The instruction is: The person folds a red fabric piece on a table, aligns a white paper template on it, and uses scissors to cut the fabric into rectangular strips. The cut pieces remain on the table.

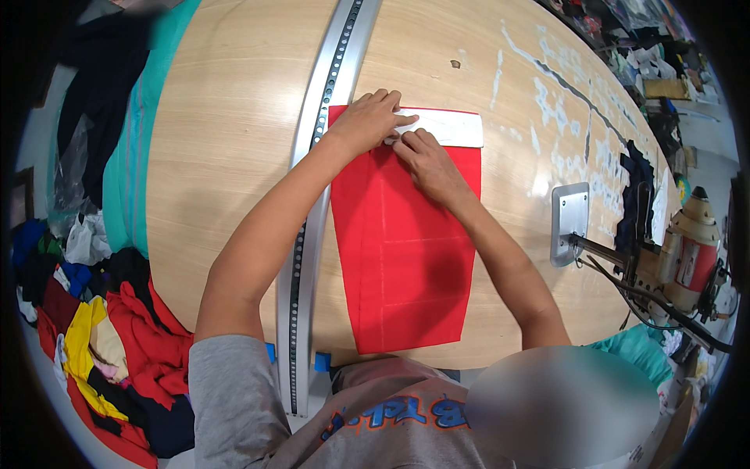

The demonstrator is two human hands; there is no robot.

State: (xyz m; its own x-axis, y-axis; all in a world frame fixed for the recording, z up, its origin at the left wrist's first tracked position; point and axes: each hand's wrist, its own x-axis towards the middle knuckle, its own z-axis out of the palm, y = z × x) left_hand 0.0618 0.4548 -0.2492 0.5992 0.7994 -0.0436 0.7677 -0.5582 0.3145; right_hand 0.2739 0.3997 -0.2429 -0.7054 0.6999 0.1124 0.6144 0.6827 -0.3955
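Note:
A red cloth panel [422,273] with faint pale lines lies flat in front of me. Along its far edge runs a white strip [453,129], whose left part my hands cover. My left hand [373,121] rests on the far left of the cloth, fingers apart, one reaching over the strip. Just to its right is my right hand [430,166], its fingers curled and pinched together at the strip's near edge. Whatever sits between those fingertips is hidden.
A metal rail [319,148] with a row of holes crosses the wooden table [226,117] just left of the cloth. To the right stand a metal plate [570,224] and a machine [691,250] with cables. Piled clothes [148,336] lie at the lower left.

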